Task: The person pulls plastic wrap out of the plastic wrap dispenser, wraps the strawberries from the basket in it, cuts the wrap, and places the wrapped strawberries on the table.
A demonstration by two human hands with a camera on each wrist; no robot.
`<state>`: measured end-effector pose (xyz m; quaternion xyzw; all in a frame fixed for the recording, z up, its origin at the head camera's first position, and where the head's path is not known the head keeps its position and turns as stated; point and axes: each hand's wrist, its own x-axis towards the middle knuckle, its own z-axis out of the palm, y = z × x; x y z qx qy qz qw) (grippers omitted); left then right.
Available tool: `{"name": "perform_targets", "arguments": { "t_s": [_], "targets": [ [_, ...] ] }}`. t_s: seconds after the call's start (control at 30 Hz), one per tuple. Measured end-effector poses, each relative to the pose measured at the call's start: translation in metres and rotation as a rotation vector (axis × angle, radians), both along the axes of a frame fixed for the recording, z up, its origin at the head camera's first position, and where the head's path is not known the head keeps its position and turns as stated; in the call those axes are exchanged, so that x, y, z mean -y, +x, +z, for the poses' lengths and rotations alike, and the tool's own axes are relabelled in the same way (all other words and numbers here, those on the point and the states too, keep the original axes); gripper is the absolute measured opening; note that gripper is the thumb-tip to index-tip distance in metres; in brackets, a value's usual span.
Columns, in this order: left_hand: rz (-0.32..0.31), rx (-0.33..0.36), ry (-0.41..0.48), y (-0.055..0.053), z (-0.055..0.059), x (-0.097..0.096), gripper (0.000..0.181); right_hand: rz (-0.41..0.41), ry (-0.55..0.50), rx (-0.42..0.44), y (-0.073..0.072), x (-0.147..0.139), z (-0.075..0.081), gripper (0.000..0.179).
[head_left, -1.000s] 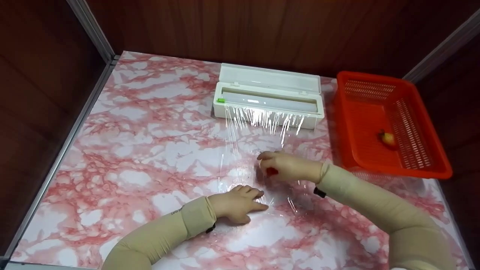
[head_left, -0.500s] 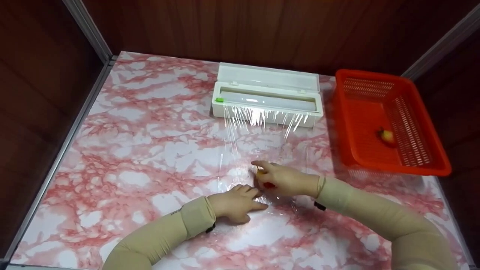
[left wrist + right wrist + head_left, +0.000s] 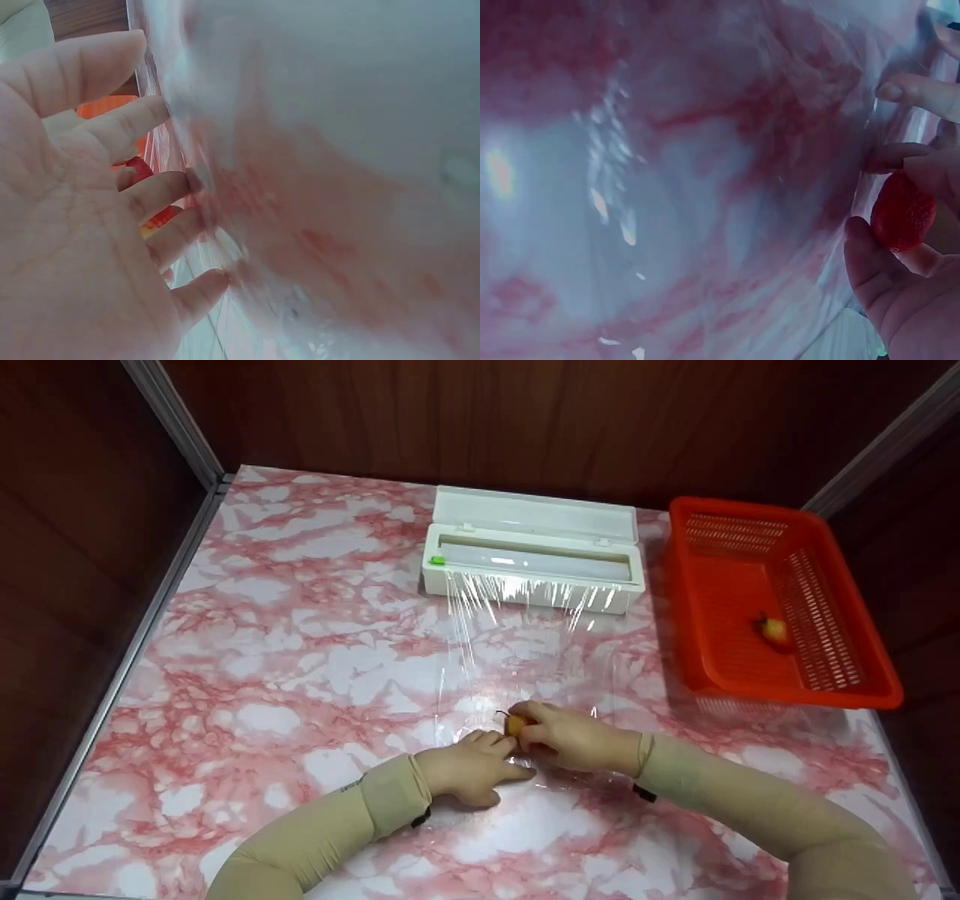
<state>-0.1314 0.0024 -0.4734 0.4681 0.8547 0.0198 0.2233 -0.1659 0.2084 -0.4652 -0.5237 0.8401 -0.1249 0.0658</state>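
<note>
Red-yellow fruit [image 3: 514, 725], pink-marbled white tabletop [image 3: 300, 660], white box [image 3: 536, 541], orange basket [image 3: 724, 607]

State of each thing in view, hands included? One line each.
box, lid open
roll, seated in box
film, extending from box over table
basket, upright
loose fruit, lying in basket
held fruit, gripped by right hand
left hand, spread, resting on film
right hand, curled round held fruit

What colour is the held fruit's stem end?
The fruit's stem end is yellow-orange; it shows best in the head view.
</note>
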Motion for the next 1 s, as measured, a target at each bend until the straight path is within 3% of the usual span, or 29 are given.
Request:
{"name": "perform_targets", "arguments": {
  "t_s": [0.63,0.8,1.0],
  "targets": [
    [-0.013,-0.019,-0.012,0.003,0.002,-0.002,0.064,-0.123,-0.076,-0.151,0.017,-0.010,-0.013,0.018],
    [-0.007,-0.004,-0.018,0.003,0.001,-0.002,0.067,-0.158,-0.084,-0.126,0.024,-0.012,-0.018,0.012],
    [0.008,0.036,-0.021,0.003,0.004,-0.002,0.065,-0.209,-0.015,-0.092,0.033,-0.013,-0.020,0.029]
  ]
}}
